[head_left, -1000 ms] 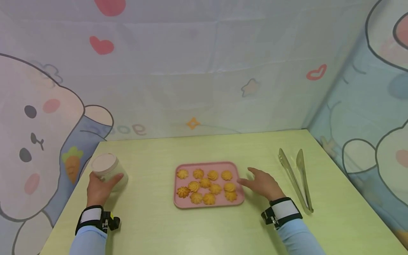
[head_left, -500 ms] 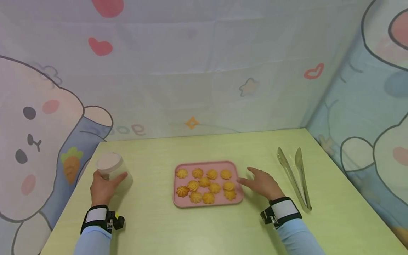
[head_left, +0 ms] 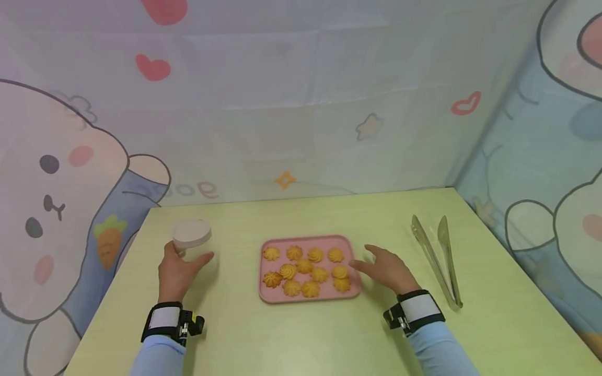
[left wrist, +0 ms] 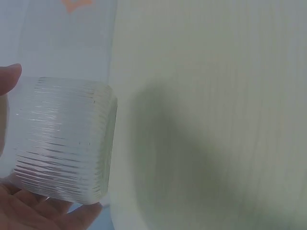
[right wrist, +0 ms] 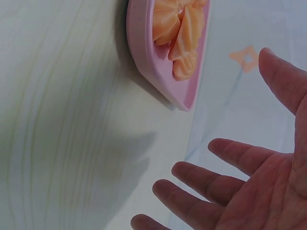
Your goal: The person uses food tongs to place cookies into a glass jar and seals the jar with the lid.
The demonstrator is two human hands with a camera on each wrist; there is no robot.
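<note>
In the head view, I have the left hand [head_left: 178, 271] holding a clear, ribbed cylindrical jar [head_left: 194, 253] with a round white lid [head_left: 190, 231] over the left part of a pale yellow-green wood-grain desk [head_left: 282, 339], nearest its far left corner. A rounded rectangular pink tray [head_left: 310, 242] lies near the middle of the desk, bearing a dozen golden swirled cookies [head_left: 304, 266]. I see the right hand [head_left: 385, 271] stretched wide at the tray's right edge; this angle does not tell me whether the thumb touches it. Silver metal tongs [head_left: 433, 261] lie near the desk's right edge, arms apart at the end toward the far edge. Behind the far edge hangs a pale cartoon-print cloth [head_left: 291, 141].

In the left wrist view, I get the jar side-on, gripped between the thumb [left wrist: 9, 79] on one side and the fingers [left wrist: 79, 218] on the other. Its base points toward the desk and looks clear of it, the soft shadow [left wrist: 168, 153] falling apart from the jar.

In the right wrist view, I see the palm with its fingers spread wide, apart from the tray's near right corner. A few cookies show inside the tray's rim, with the cloth's orange star print [right wrist: 252, 51] behind.
</note>
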